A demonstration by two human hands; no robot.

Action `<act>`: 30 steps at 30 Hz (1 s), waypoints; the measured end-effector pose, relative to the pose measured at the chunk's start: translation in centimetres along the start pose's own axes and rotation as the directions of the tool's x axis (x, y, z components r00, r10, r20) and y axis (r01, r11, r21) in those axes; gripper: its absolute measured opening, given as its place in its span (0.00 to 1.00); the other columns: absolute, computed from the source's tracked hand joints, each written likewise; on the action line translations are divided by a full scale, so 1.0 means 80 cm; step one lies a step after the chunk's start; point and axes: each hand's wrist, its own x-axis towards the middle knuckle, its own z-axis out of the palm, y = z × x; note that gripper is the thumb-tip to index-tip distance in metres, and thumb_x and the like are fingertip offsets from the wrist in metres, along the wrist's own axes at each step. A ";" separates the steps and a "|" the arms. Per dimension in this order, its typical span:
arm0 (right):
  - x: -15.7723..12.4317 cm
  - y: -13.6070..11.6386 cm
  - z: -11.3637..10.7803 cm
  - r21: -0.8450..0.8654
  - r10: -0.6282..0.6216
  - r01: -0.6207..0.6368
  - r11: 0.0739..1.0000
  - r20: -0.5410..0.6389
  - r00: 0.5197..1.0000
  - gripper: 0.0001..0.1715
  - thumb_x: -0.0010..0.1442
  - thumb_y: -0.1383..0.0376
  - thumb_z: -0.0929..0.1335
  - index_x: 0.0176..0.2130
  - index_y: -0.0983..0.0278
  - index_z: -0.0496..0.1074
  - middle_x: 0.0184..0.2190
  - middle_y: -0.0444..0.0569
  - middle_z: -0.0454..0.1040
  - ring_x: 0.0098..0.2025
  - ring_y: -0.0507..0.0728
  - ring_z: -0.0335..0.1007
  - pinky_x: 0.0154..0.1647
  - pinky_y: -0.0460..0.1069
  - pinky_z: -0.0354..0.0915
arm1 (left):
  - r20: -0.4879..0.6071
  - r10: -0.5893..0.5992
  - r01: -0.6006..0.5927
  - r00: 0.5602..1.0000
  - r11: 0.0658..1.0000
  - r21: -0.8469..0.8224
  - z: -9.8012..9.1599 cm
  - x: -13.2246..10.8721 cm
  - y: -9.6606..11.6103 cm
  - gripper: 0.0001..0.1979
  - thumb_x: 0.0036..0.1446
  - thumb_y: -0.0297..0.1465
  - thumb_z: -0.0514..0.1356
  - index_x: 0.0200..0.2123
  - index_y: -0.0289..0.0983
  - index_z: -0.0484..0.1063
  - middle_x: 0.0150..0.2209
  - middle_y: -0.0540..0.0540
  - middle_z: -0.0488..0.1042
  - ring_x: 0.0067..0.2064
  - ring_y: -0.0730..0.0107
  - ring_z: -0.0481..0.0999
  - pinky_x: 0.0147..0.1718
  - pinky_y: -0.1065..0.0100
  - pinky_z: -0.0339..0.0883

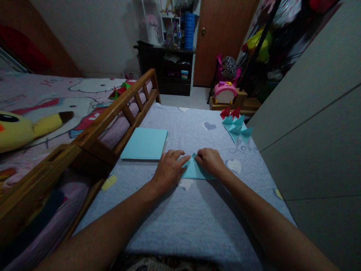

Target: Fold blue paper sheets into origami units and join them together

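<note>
A light blue sheet of paper (194,171), folded into a triangle with its peak pointing away from me, lies flat on the patterned cloth (186,218). My left hand (170,167) rests at the paper's left slope, its fingers apart and the tips touching the edge. On the right slope, close to the peak, my right hand (210,160) is closed with its fingertips on the paper. Part of the paper's right side is hidden beneath that hand. Beyond my left hand sits a square stack of blue paper (145,144).
Several folded blue paper pieces (235,128) and red ones (230,112) stand at the far right corner. A wooden rail (132,99) borders the left side, with a bed behind it. At the right rises a pale panel (313,124). A dark cabinet (169,67) stands farther back.
</note>
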 end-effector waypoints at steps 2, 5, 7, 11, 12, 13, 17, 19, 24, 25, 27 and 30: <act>0.001 -0.002 -0.001 -0.025 0.003 -0.003 1.000 0.017 1.000 0.16 0.69 0.60 0.63 0.42 0.63 0.79 0.43 0.55 0.82 0.46 0.61 0.76 0.42 0.51 0.58 | -0.002 0.135 -0.135 0.991 0.991 -0.008 0.003 0.000 0.001 0.17 0.62 0.26 0.63 0.54 0.45 0.74 0.55 0.44 0.76 0.55 0.52 0.70 0.51 0.52 0.65; 0.001 -0.005 -0.003 -0.059 0.017 -0.015 0.998 0.029 0.999 0.16 0.68 0.60 0.63 0.43 0.63 0.79 0.44 0.56 0.81 0.47 0.63 0.76 0.42 0.52 0.58 | 0.044 0.291 -0.288 0.956 0.955 -0.067 0.006 0.001 0.005 0.11 0.65 0.25 0.60 0.47 0.42 0.76 0.48 0.46 0.80 0.53 0.57 0.72 0.50 0.55 0.66; 0.001 -0.006 -0.003 -0.069 0.029 -0.027 0.997 0.031 0.999 0.17 0.68 0.59 0.63 0.44 0.63 0.79 0.45 0.57 0.81 0.48 0.63 0.75 0.42 0.52 0.59 | 0.079 0.334 -0.327 0.939 0.941 -0.089 0.007 0.001 0.009 0.09 0.65 0.25 0.58 0.46 0.40 0.76 0.44 0.45 0.79 0.48 0.60 0.74 0.46 0.59 0.68; 0.000 -0.006 -0.004 -0.057 0.047 -0.045 0.997 0.029 0.998 0.17 0.68 0.60 0.63 0.44 0.64 0.79 0.46 0.58 0.81 0.49 0.63 0.75 0.43 0.52 0.59 | 0.111 0.364 -0.359 0.925 0.931 -0.058 0.005 -0.005 0.018 0.10 0.65 0.25 0.57 0.47 0.38 0.74 0.42 0.43 0.77 0.44 0.61 0.73 0.42 0.62 0.69; 0.000 -0.005 -0.005 -0.043 0.054 -0.052 0.998 0.026 0.998 0.17 0.67 0.60 0.63 0.44 0.64 0.79 0.45 0.58 0.81 0.48 0.63 0.75 0.43 0.52 0.59 | 0.109 0.369 -0.367 0.923 0.929 -0.041 0.005 -0.008 0.020 0.10 0.65 0.26 0.57 0.47 0.38 0.74 0.42 0.42 0.76 0.44 0.60 0.73 0.41 0.61 0.69; 0.001 -0.004 -0.005 -0.026 0.059 -0.059 0.998 0.023 0.998 0.16 0.67 0.60 0.64 0.43 0.64 0.79 0.45 0.57 0.81 0.48 0.63 0.75 0.43 0.52 0.59 | 0.104 0.372 -0.372 0.922 0.928 -0.025 0.005 -0.010 0.022 0.10 0.65 0.26 0.57 0.48 0.38 0.74 0.43 0.41 0.76 0.45 0.59 0.72 0.41 0.61 0.70; 0.002 -0.002 -0.005 0.028 0.081 -0.081 0.996 0.024 0.996 0.15 0.66 0.59 0.65 0.42 0.62 0.79 0.44 0.55 0.82 0.48 0.62 0.76 0.43 0.52 0.59 | 0.092 0.360 -0.363 0.928 0.932 0.014 0.004 -0.020 0.028 0.14 0.65 0.27 0.57 0.53 0.41 0.73 0.48 0.39 0.75 0.49 0.56 0.73 0.44 0.58 0.70; 0.003 -0.002 -0.004 0.035 0.090 -0.091 0.995 0.030 0.995 0.14 0.66 0.59 0.65 0.41 0.62 0.79 0.44 0.55 0.82 0.47 0.61 0.76 0.43 0.52 0.59 | 0.114 0.358 -0.362 0.927 0.932 0.017 0.004 -0.023 0.029 0.15 0.66 0.27 0.56 0.54 0.41 0.72 0.51 0.39 0.74 0.52 0.54 0.72 0.46 0.57 0.70; 0.006 0.000 -0.001 0.053 0.112 -0.114 0.992 0.042 0.993 0.13 0.66 0.60 0.66 0.41 0.62 0.79 0.44 0.54 0.82 0.48 0.61 0.76 0.43 0.51 0.59 | 0.119 0.386 -0.382 0.915 0.922 -0.055 0.005 -0.025 0.029 0.16 0.66 0.25 0.55 0.55 0.39 0.71 0.56 0.40 0.74 0.57 0.53 0.71 0.50 0.56 0.68; 0.006 0.000 -0.001 0.056 0.115 -0.118 0.991 0.043 0.992 0.13 0.66 0.60 0.66 0.41 0.61 0.79 0.44 0.54 0.82 0.48 0.61 0.76 0.43 0.51 0.59 | 0.115 0.386 -0.381 0.915 0.922 -0.060 0.005 -0.025 0.029 0.16 0.66 0.25 0.55 0.55 0.40 0.71 0.56 0.40 0.74 0.58 0.54 0.71 0.51 0.56 0.68; 0.006 0.000 0.000 0.061 0.120 -0.122 0.991 0.043 0.992 0.13 0.66 0.60 0.65 0.41 0.61 0.79 0.44 0.54 0.82 0.48 0.61 0.75 0.43 0.52 0.59 | 0.116 0.378 -0.374 0.918 0.926 -0.054 0.007 -0.025 0.029 0.16 0.66 0.25 0.55 0.55 0.40 0.71 0.57 0.40 0.74 0.58 0.53 0.70 0.51 0.56 0.67; 0.006 -0.001 0.001 0.064 0.130 -0.132 0.989 0.037 0.991 0.13 0.66 0.60 0.65 0.41 0.62 0.78 0.44 0.54 0.82 0.48 0.62 0.75 0.44 0.52 0.59 | 0.131 0.367 -0.362 0.921 0.930 -0.057 0.008 -0.023 0.028 0.15 0.67 0.26 0.55 0.55 0.40 0.71 0.57 0.41 0.74 0.57 0.54 0.71 0.50 0.55 0.67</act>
